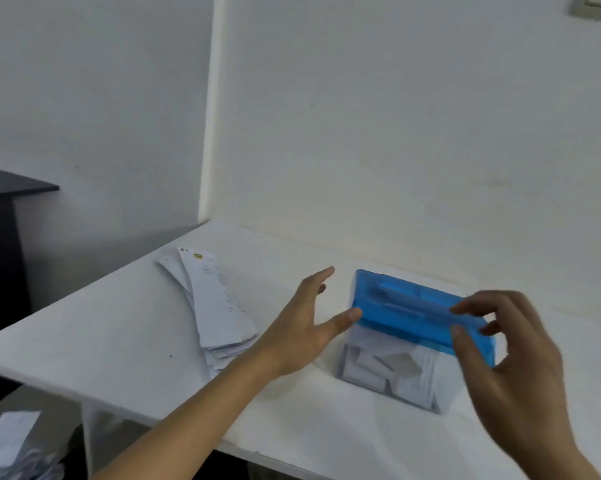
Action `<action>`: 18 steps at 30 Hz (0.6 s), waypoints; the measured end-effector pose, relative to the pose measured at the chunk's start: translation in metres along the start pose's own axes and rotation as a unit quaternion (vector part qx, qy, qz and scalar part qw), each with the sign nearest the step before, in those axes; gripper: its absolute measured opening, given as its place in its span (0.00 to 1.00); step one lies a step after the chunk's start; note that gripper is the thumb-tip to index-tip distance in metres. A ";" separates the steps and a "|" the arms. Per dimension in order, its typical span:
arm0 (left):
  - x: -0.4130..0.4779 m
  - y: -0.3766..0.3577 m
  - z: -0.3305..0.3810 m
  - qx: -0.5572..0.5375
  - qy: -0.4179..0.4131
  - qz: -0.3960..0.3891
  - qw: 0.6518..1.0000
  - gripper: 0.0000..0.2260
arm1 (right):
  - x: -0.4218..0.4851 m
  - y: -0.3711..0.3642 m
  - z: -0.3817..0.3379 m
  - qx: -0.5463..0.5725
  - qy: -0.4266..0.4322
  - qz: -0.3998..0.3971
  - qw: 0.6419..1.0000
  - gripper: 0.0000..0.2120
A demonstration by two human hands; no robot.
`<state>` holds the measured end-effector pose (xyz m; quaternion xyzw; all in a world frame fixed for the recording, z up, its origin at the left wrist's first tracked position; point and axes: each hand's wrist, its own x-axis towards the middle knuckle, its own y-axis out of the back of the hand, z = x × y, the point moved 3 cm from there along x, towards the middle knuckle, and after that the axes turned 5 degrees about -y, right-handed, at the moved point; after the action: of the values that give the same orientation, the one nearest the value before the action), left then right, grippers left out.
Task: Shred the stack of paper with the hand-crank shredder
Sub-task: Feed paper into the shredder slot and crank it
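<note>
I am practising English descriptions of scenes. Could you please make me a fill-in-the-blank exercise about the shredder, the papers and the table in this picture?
1. The shredder has a ___ top.
2. The stack of paper lies on the shredder's ___ side.
3. The shredder's clear bin holds pieces of ___.
4. Both things stand on a ___ table.

Missing words: blue; left; paper; white.

Soft, even, cool light; faint shadows on the table (125,327); whole view slightly blurred, edges bowed by the wide lens.
</note>
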<state>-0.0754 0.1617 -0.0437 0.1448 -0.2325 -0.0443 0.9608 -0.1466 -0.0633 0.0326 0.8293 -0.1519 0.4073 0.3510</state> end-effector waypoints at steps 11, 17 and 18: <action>-0.076 0.149 -0.052 0.247 0.166 0.259 0.919 0.13 | -0.014 -0.166 -0.073 0.063 -0.018 -0.323 0.944 0.05; -0.078 0.143 -0.060 0.337 0.203 0.168 0.904 0.20 | 0.001 -0.253 -0.084 -0.004 -0.100 -0.400 0.911 0.22; -0.078 0.143 -0.060 0.351 0.202 0.157 0.901 0.20 | -0.001 -0.262 -0.083 -0.015 -0.112 -0.408 0.906 0.23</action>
<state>-0.1141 0.3252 -0.0858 0.4398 -0.0537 0.2220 0.8686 -0.0538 0.1805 -0.0531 0.8536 0.1553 0.1311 0.4797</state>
